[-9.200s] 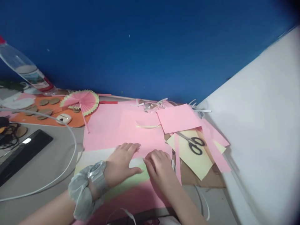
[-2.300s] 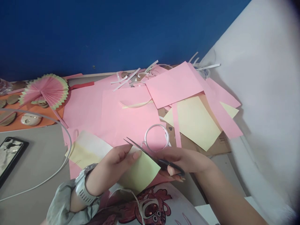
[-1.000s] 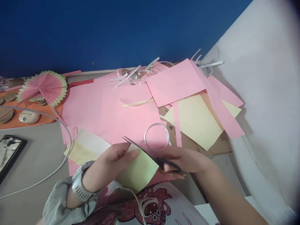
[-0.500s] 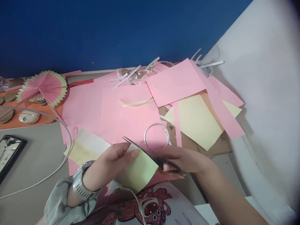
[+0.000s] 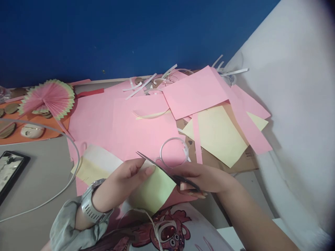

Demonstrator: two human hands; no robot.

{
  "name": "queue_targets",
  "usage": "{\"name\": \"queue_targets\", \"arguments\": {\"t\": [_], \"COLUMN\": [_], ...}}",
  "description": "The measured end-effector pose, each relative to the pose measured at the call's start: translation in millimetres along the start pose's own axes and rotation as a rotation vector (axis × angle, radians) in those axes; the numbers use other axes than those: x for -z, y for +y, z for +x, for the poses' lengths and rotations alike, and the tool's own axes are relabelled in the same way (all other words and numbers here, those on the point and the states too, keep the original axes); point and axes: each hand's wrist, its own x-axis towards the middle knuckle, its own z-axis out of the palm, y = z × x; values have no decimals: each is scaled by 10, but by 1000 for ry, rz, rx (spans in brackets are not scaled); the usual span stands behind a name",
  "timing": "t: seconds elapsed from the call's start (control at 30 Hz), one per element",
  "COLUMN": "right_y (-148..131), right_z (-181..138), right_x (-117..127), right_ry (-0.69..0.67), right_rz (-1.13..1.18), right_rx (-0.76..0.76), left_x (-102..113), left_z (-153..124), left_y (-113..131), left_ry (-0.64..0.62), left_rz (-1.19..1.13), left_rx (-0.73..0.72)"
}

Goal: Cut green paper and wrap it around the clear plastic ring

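My left hand [image 5: 131,177] pinches a yellow-green sheet of paper [image 5: 157,188] near its upper edge, thumb on top. My right hand [image 5: 201,177] is wrapped round the handles of black scissors [image 5: 167,172]. The blades lie along the paper's upper edge, their tips reaching past my left fingertips. A white ring [image 5: 160,153] rests just beyond the scissors on pink paper [image 5: 154,132]. Close to my left wrist lies a white and pale yellow sheet [image 5: 102,160].
A pink and green paper fan [image 5: 49,97] stands at the left near an earbud case [image 5: 32,131]. A phone [image 5: 12,170] and a white cable [image 5: 75,150] lie at left. Pale yellow paper [image 5: 220,136], pink sheets [image 5: 196,92] and white strips [image 5: 142,85] cover the right and back.
Almost nothing differs. The view has shifted very slightly; both hands, the scissors and the paper keep nearly the same position.
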Motion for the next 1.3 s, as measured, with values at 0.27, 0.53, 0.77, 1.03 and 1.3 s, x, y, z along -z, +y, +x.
{"name": "queue_targets", "arguments": {"t": [0.27, 0.53, 0.77, 1.03, 1.3], "right_y": [41, 170, 8, 23, -149], "right_z": [29, -22, -171, -77, -113], "right_x": [12, 56, 44, 67, -29], "right_ry": [50, -110, -108, -164, -65], "right_rz": [-20, 111, -64, -148, -235], "right_rx": [45, 110, 175, 319, 314], "left_x": [-3, 68, 348, 430, -14], "left_z": [-10, -28, -29, 340, 661], "left_y": [23, 56, 149, 236, 123], "left_ry": [-8, -11, 102, 222, 49], "left_rz": [-11, -90, 217, 786, 688], "left_rx": [1, -27, -133, -480, -907]}}
